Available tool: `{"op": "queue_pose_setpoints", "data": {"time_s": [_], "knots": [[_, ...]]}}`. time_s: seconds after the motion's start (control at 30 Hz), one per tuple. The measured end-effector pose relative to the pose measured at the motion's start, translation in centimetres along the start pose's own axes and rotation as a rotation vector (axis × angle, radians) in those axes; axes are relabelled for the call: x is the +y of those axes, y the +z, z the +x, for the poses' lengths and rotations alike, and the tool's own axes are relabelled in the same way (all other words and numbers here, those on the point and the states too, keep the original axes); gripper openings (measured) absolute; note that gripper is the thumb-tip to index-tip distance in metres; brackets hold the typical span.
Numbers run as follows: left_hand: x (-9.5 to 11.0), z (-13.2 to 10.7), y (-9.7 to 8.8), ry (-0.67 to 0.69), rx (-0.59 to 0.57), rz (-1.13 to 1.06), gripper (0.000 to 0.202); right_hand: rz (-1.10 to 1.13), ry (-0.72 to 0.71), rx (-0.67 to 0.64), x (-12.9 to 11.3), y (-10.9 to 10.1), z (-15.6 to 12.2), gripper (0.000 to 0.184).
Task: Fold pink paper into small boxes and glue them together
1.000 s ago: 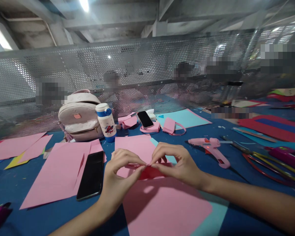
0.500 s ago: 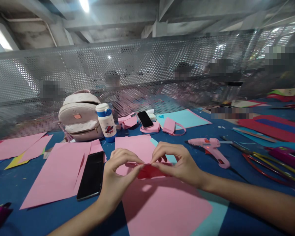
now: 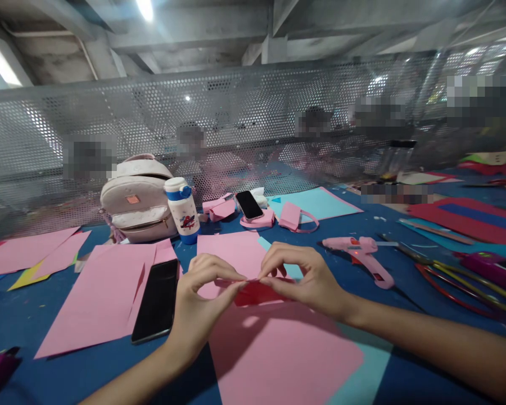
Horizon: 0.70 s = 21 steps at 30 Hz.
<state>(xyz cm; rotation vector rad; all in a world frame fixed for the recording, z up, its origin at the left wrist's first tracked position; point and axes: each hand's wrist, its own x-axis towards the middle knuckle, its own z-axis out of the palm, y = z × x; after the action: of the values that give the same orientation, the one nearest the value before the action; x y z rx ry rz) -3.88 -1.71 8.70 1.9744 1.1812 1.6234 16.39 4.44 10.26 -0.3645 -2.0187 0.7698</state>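
Between my hands is a small folded piece of pink paper [image 3: 259, 294], its shaded side looking red. My left hand [image 3: 208, 298] pinches its upper edge from the left with thumb and fingers. Close beside it, my right hand [image 3: 301, 273] pinches the same edge from the right. The fingertips nearly meet at the middle and hide part of the fold. Underneath lies a large pink sheet [image 3: 278, 354], resting partly over a light blue sheet [image 3: 366, 360]. A black phone [image 3: 156, 304] lies just left of my left hand.
A pink glue gun [image 3: 362, 256] lies right of my hands, with scissors [image 3: 468, 281] beyond it. Behind stand a bottle [image 3: 183, 214] and a backpack [image 3: 139, 197]. Small pink paper bags [image 3: 293, 216], another phone [image 3: 248, 205] and more pink sheets [image 3: 96, 292] are on the blue table.
Almost nothing differs. Both hands keep their pinch on the folded pink paper, with only a very slight shift of the fingers.
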Motion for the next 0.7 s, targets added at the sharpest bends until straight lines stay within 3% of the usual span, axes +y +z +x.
{"op": "queue_pose_setpoints", "data": {"time_s": [0.47, 0.7], "knots": [[-0.14, 0.00, -0.01, -0.006, -0.006, 0.008, 0.007, -0.003, 0.007, 0.006, 0.02, 0.02, -0.07, 0.005], [-0.35, 0.02, -0.04, 0.059, -0.011, 0.052, 0.006, -0.006, 0.001, 0.012, 0.09, 0.03, -0.02, 0.005]]}}
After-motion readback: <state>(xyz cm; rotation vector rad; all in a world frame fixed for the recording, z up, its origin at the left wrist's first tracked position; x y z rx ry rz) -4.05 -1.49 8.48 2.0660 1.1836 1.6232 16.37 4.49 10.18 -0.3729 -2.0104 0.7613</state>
